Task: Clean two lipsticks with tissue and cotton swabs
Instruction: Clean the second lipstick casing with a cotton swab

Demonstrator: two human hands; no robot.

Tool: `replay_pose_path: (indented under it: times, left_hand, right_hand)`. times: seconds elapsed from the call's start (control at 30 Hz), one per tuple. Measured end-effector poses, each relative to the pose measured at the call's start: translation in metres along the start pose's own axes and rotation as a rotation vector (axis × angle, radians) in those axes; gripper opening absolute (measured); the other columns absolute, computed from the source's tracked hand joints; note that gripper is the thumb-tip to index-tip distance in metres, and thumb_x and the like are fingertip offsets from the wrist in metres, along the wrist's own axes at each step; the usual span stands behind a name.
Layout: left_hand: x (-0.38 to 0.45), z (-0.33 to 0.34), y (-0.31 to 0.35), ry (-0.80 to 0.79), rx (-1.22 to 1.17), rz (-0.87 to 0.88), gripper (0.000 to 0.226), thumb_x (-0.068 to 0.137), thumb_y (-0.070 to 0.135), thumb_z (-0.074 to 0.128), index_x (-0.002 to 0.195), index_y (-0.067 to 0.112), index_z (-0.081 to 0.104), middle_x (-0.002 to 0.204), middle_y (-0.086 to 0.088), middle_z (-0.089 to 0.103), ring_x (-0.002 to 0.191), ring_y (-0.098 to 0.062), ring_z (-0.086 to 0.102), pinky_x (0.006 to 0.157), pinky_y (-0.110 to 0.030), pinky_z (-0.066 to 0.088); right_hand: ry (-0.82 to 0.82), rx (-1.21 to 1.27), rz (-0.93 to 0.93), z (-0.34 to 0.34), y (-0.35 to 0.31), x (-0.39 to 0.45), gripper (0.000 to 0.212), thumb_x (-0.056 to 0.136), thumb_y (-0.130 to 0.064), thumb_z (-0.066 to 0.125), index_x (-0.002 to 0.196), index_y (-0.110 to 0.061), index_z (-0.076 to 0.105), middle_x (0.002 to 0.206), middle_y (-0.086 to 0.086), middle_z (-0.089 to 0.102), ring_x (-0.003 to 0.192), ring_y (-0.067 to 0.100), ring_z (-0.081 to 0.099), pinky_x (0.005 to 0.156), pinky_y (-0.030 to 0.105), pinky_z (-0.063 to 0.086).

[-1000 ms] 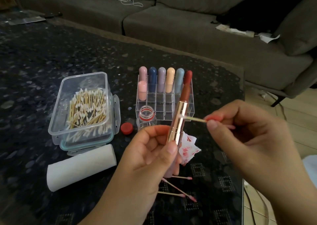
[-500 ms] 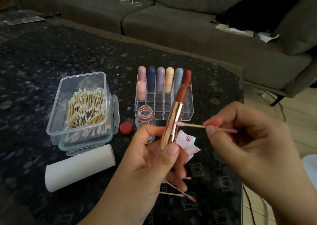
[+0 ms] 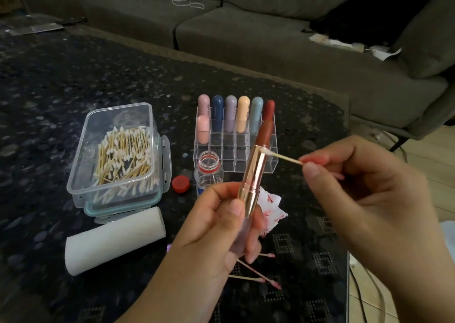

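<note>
My left hand (image 3: 221, 226) grips a rose-gold lipstick (image 3: 253, 175) by its base, the brick-red stick extended and tilted up to the right. My right hand (image 3: 364, 187) pinches a cotton swab (image 3: 283, 157) by one end; its white tip touches the top rim of the gold tube. A tissue (image 3: 273, 207) stained red lies on the table behind the lipstick. Several used swabs (image 3: 256, 273) with pink tips lie below my left hand. A clear box of clean swabs (image 3: 123, 155) stands at the left, with a tissue roll (image 3: 113, 239) in front of it.
A clear acrylic organizer (image 3: 246, 160) holds several pastel capsule lipsticks and a red one. An open small bottle (image 3: 208, 172) and its red cap (image 3: 181, 184) stand between box and organizer. The dark table's right edge (image 3: 348, 261) is close. A grey sofa (image 3: 270, 39) stands behind.
The lipstick has dropped slightly and tilted. The swab tip has shifted from the gold tube's side up to its top rim.
</note>
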State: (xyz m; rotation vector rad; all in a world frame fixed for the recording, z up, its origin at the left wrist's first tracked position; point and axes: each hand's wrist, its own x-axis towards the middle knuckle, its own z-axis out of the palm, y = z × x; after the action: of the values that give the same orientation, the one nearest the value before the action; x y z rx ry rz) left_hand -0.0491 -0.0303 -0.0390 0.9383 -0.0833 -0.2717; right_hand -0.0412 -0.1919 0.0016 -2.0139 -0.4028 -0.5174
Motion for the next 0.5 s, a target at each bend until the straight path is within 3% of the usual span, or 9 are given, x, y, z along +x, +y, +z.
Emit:
replay_pose_path:
  times: [0.17,0.33,0.5]
  left_hand:
    - [-0.0004,0.0006,-0.0008,-0.014,-0.004,-0.022,0.022,0.073,0.019,0.051,0.075,0.017,0.072,0.060,-0.007,0.060,0.047,-0.013,0.047,0.043,-0.022,0.040]
    - [0.0000,-0.0005,-0.0009,-0.023,-0.015,-0.043,0.022,0.075,0.019,0.050,0.072,0.017,0.071,0.060,-0.007,0.060,0.047,-0.013,0.046,0.043,-0.022,0.039]
    - [-0.0006,-0.0038,-0.0008,-0.045,-0.055,-0.064,0.019,0.078,0.019,0.052,0.075,0.015,0.070,0.060,-0.008,0.059,0.046,-0.014,0.046,0.043,-0.023,0.039]
  right_hand:
    - [-0.117,-0.007,-0.019,0.0011,-0.0011,-0.0020,0.006,0.077,-0.027,0.058,0.072,-0.025,0.060,0.057,0.003,0.054,0.044,0.011,0.045,0.044,0.012,0.036]
    - [-0.034,-0.041,-0.029,0.0002,0.0009,-0.0003,0.006,0.080,-0.027,0.058,0.076,-0.025,0.060,0.066,0.004,0.054,0.049,0.008,0.046,0.046,0.008,0.035]
    - [-0.121,0.022,-0.021,0.0015,0.0007,-0.0027,0.006,0.077,-0.026,0.058,0.071,-0.025,0.059,0.054,0.004,0.051,0.043,0.010,0.043,0.043,0.013,0.035]
